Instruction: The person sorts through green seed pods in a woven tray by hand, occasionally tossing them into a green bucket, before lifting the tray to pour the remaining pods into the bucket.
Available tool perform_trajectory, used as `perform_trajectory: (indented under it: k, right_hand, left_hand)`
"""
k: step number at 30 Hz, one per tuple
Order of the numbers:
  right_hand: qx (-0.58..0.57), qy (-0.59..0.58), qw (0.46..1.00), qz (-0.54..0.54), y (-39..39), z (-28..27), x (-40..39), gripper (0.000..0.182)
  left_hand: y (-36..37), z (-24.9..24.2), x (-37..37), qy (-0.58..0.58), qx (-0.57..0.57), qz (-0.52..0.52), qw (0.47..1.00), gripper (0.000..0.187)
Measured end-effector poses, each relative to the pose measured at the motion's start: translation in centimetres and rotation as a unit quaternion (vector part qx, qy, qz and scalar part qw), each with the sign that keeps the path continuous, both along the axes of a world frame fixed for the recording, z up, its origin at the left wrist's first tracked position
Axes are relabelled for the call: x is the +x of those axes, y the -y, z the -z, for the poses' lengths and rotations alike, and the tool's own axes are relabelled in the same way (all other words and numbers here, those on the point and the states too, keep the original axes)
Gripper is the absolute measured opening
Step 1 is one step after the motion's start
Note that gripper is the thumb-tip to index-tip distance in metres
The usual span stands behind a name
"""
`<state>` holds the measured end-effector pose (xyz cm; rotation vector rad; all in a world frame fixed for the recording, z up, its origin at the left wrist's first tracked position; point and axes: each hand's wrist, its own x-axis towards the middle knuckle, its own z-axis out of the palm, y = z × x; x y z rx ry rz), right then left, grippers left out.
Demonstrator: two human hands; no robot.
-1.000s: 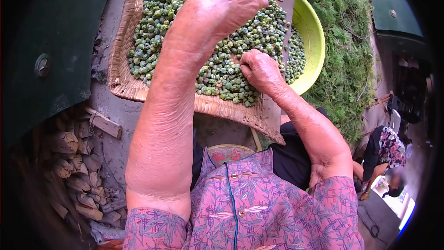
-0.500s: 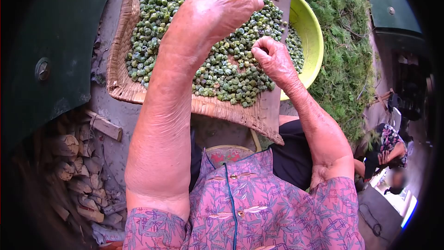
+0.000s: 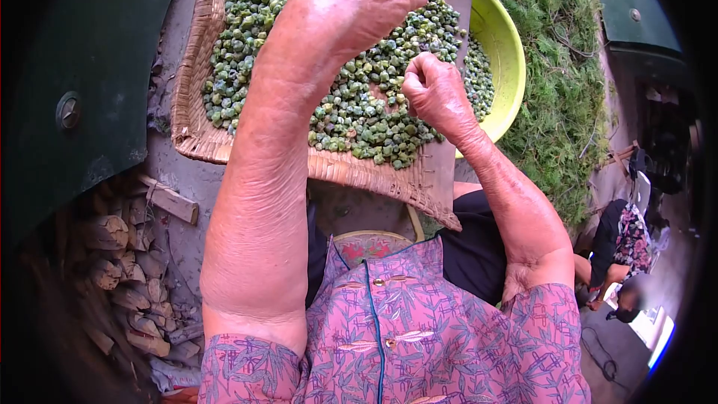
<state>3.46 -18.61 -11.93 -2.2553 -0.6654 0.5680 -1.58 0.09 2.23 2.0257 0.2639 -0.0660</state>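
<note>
both hands raised over the woven tray (image 3: 196, 138), which is heaped with small green pods (image 3: 351, 105). right hand (image 3: 436, 92) is clenched near the tray's right edge, fingertips pinched as if on one pod, though none shows; left hand (image 3: 357, 1) is curled by the far edge, contents hidden. judged mid-sort: next, a fine pinch into the heap, or a drop toward the yellow-green bowl (image 3: 507, 60) past the right edge.

One head-worn camera looks steeply down, close over both forearms, onto the woven tray (image 3: 196, 131) filling the upper middle of the frame.
</note>
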Motion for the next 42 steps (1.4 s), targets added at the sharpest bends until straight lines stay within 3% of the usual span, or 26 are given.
perform_trajectory:
  k: [5,7,9,11,14,16,17,24,28,30,32,33,34,36,38,40,42]
  right_hand:
    - [0.017,0.004,1.000,-0.003,0.1,-0.1,-0.1,0.007]
    - [0.020,-0.006,1.000,-0.007,0.1,-0.7,-0.1,0.007]
    - [0.012,-0.117,0.992,0.038,-0.1,-1.7,-0.3,0.008]
    - [0.018,-0.094,0.995,0.023,0.1,-1.4,-0.1,0.008]
    - [0.056,-0.022,0.998,-0.010,0.5,-0.1,0.5,0.007]
    - [0.070,-0.041,0.997,0.015,0.5,-0.8,0.4,0.006]
    - [0.087,-0.098,0.990,0.054,0.2,-1.4,0.2,0.005]
    - [0.086,-0.138,0.982,0.094,-0.4,-3.7,-0.2,0.005]
    - [0.088,-0.192,0.977,-0.039,-0.4,-5.4,-1.9,0.006]
    - [0.042,-0.171,0.969,-0.173,-0.3,-6.1,-3.8,0.007]
    - [0.090,-0.180,0.927,-0.317,0.2,-5.8,-5.7,0.013]
    - [0.114,-0.183,0.870,-0.444,0.5,-4.8,-6.4,0.019]
    - [0.118,-0.218,0.831,-0.498,0.5,-4.7,-7.3,0.025]
    - [0.059,-0.248,0.827,-0.502,0.7,-5.8,-7.9,0.028]
    - [0.041,-0.240,0.849,-0.468,0.6,-5.4,-6.8,0.028]
    - [0.078,-0.203,0.893,-0.394,0.5,-4.5,-5.5,0.026]
    - [0.096,-0.117,0.935,-0.321,-0.3,-3.4,-4.7,0.023]
  left_hand:
    - [0.2,-0.5,-0.3,0.026,-0.011,0.013,1.000,0.027]
    - [0.9,-0.5,-0.4,0.038,0.039,-0.013,0.998,0.027]
    - [0.3,-0.4,0.1,0.011,0.011,-0.002,1.000,0.027]
    - [0.1,-0.4,0.5,-0.015,-0.016,0.009,1.000,0.027]
    - [0.4,1.0,0.9,-0.039,0.031,-0.032,0.998,0.026]
    - [-0.1,3.2,0.9,0.106,0.038,0.006,0.994,0.027]
    - [-0.1,3.5,0.9,0.113,0.052,0.002,0.992,0.028]
    - [0.1,3.4,0.6,0.099,0.050,-0.009,0.994,0.028]
    - [-0.6,3.4,0.6,0.099,0.020,-0.009,0.995,0.026]
    - [-0.7,3.0,0.5,0.100,0.012,-0.002,0.995,0.024]
    - [-0.4,1.6,0.4,0.004,-0.069,-0.057,0.996,0.026]
    - [-0.3,1.4,0.4,-0.004,-0.061,-0.061,0.996,0.024]
    - [-0.5,0.7,0.2,-0.006,-0.060,-0.060,0.996,0.024]
    - [-0.8,-0.5,-0.5,-0.018,-0.086,-0.047,0.995,0.023]
    - [-0.6,0.2,-0.1,-0.038,-0.088,-0.106,0.990,0.021]
    - [-1.6,1.1,-0.3,0.054,-0.086,-0.103,0.989,0.022]
    - [-2.0,0.6,-0.9,0.068,-0.073,-0.119,0.988,0.021]
